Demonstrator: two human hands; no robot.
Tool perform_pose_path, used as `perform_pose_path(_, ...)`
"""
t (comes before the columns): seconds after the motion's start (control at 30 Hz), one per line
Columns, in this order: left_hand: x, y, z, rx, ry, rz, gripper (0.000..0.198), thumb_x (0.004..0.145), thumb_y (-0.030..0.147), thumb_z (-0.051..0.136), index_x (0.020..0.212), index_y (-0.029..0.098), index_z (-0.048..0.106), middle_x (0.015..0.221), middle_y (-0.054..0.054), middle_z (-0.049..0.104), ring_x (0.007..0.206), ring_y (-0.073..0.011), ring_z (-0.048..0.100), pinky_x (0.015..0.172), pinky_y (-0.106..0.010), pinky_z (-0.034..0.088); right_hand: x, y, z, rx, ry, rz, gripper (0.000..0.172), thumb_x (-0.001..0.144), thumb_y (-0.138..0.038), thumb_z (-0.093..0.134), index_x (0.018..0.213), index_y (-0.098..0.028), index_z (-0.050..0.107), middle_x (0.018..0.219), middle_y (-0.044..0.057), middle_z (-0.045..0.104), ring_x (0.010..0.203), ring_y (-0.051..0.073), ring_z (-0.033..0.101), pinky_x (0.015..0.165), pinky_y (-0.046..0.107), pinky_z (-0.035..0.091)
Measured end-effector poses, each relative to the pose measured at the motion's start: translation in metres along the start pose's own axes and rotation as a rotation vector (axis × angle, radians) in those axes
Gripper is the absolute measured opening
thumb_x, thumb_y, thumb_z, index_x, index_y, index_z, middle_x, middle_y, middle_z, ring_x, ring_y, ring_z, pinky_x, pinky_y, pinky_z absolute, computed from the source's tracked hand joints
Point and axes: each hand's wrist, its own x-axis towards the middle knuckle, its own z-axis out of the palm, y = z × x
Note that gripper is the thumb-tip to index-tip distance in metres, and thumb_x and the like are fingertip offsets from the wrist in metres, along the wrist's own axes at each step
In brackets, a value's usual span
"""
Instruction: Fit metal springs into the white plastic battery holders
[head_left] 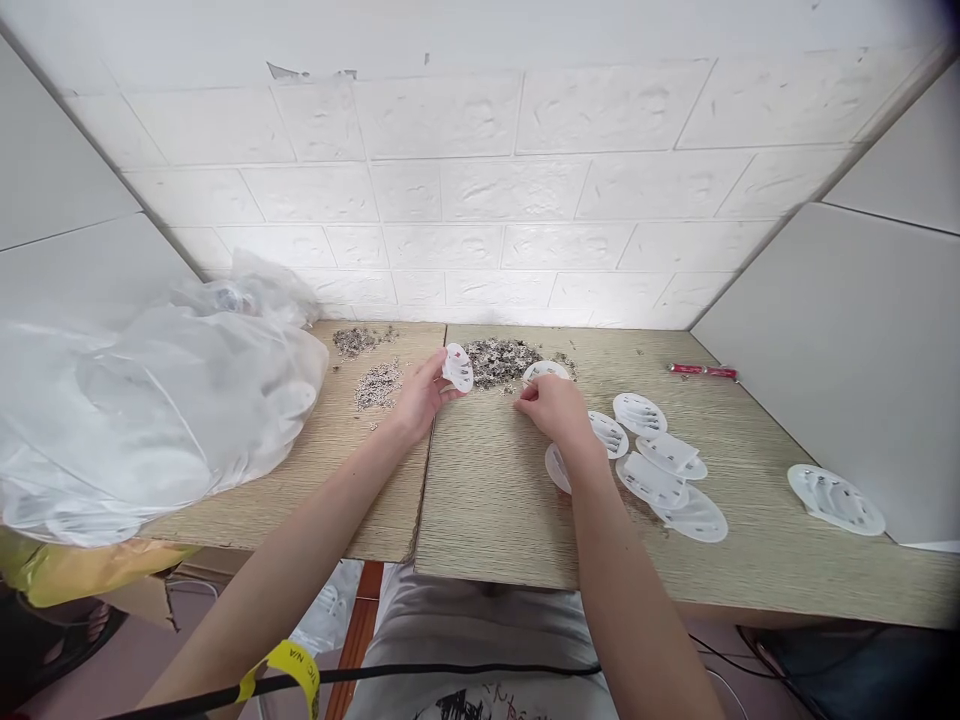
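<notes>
My left hand (pixel 421 396) grips a white oval plastic piece (pixel 458 368) with slots, tilted up above the table. My right hand (pixel 553 405) is closed, its fingertips pinched low near the front of a heap of small metal parts (pixel 499 361); anything between them is too small to make out. Behind the right hand lies another white oval piece (pixel 546 370), partly covered by it. Several more slotted white pieces (pixel 640 414) lie overlapping to the right of my right forearm, which partly hides some of them.
Two smaller piles of tiny parts (pixel 377 385) lie left of the table seam. A large plastic bag (pixel 150 410) fills the left side. At the right are a red pen-like object (pixel 703 371) and a lone white piece (pixel 836 499). A black cable (pixel 450 669) crosses my lap.
</notes>
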Motion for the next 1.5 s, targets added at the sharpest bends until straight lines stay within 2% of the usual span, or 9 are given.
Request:
perform_pose_path(0.37,-0.001,0.0,0.001,0.045,-0.017,-0.003,0.036,0.075,0.047,0.067,0.091,0.014,0.067,0.095,-0.01,0.069,0.08,-0.018,0.062,0.069,-0.029,0.05,-0.004,-0.004,0.0,-0.078,0.008,-0.059,0.017,0.087,-0.017,0.045,0.08,-0.016,0.06,0.087,0.014,0.068,0.08,0.023,0.06,0.058,0.029,0.031)
perform_pose_path(0.47,0.0,-0.001,0.001,0.045,-0.023,-0.011,0.039,0.076,0.048,0.064,0.094,0.014,0.066,0.095,-0.01,0.069,0.081,-0.0183,0.062,0.066,-0.027,0.049,-0.005,-0.007,0.0,0.049,0.024,-0.107,0.018,0.093,-0.02,0.037,0.093,-0.017,0.055,0.092,0.013,0.067,0.081,0.022,0.059,0.06,0.029,0.033)
perform_pose_path(0.6,0.0,-0.001,0.002,0.041,-0.062,-0.023,0.034,0.08,0.044,0.058,0.094,0.014,0.065,0.094,-0.01,0.07,0.086,-0.0204,0.063,0.066,-0.028,0.05,-0.007,-0.014,0.001,0.315,0.04,-0.267,0.017,0.095,-0.028,0.033,0.097,-0.021,0.048,0.079,0.004,0.064,0.069,0.018,0.056,0.06,0.027,0.034)
perform_pose_path(0.73,-0.003,0.002,0.005,0.036,-0.087,-0.026,0.03,0.084,0.04,0.05,0.087,0.013,0.064,0.087,-0.01,0.07,0.083,-0.0213,0.064,0.063,-0.028,0.049,-0.007,-0.019,0.005,0.39,0.032,-0.386,0.019,0.094,-0.033,0.038,0.087,-0.021,0.052,0.073,0.0,0.061,0.064,0.015,0.051,0.059,0.025,0.032)
perform_pose_path(0.87,-0.005,0.004,0.009,0.024,-0.018,-0.063,0.031,0.088,0.039,0.043,0.084,0.014,0.062,0.077,-0.009,0.068,0.076,-0.0204,0.064,0.059,-0.028,0.048,-0.005,-0.02,0.009,0.311,0.017,-0.463,0.028,0.093,-0.031,0.041,0.074,-0.018,0.057,0.069,0.001,0.061,0.061,0.014,0.049,0.059,0.024,0.03)
perform_pose_path(1.07,-0.003,0.0,0.009,0.003,0.118,-0.069,0.025,0.088,0.038,0.047,0.08,0.017,0.058,0.07,-0.002,0.064,0.061,-0.015,0.059,0.053,-0.026,0.046,-0.006,-0.022,0.01,0.23,0.056,-0.481,0.029,0.093,-0.032,0.044,0.086,-0.019,0.069,0.071,0.002,0.066,0.061,0.014,0.05,0.059,0.024,0.029)
perform_pose_path(1.2,-0.001,-0.002,0.007,0.008,0.117,-0.072,0.029,0.087,0.043,0.05,0.078,0.017,0.058,0.067,-0.002,0.061,0.058,-0.0141,0.057,0.052,-0.025,0.045,-0.008,-0.023,0.009,0.254,0.057,-0.488,0.029,0.093,-0.032,0.046,0.092,-0.02,0.072,0.078,0.003,0.07,0.064,0.014,0.053,0.061,0.024,0.031)
perform_pose_path(1.4,-0.001,-0.002,0.007,0.032,0.137,-0.047,0.028,0.087,0.043,0.048,0.08,0.017,0.057,0.067,-0.001,0.06,0.06,-0.0143,0.057,0.057,-0.027,0.048,-0.01,-0.025,0.007,0.246,0.073,-0.485,0.028,0.092,-0.03,0.047,0.088,-0.02,0.073,0.069,0.001,0.067,0.06,0.013,0.049,0.059,0.024,0.029)
perform_pose_path(1.5,-0.002,-0.003,0.006,0.074,0.097,-0.017,0.027,0.087,0.042,0.048,0.079,0.017,0.057,0.069,-0.002,0.061,0.06,-0.0143,0.057,0.055,-0.027,0.048,-0.011,-0.026,0.006,0.239,0.063,-0.477,0.028,0.092,-0.03,0.047,0.09,-0.02,0.074,0.071,0.002,0.068,0.059,0.013,0.049,0.059,0.024,0.029)
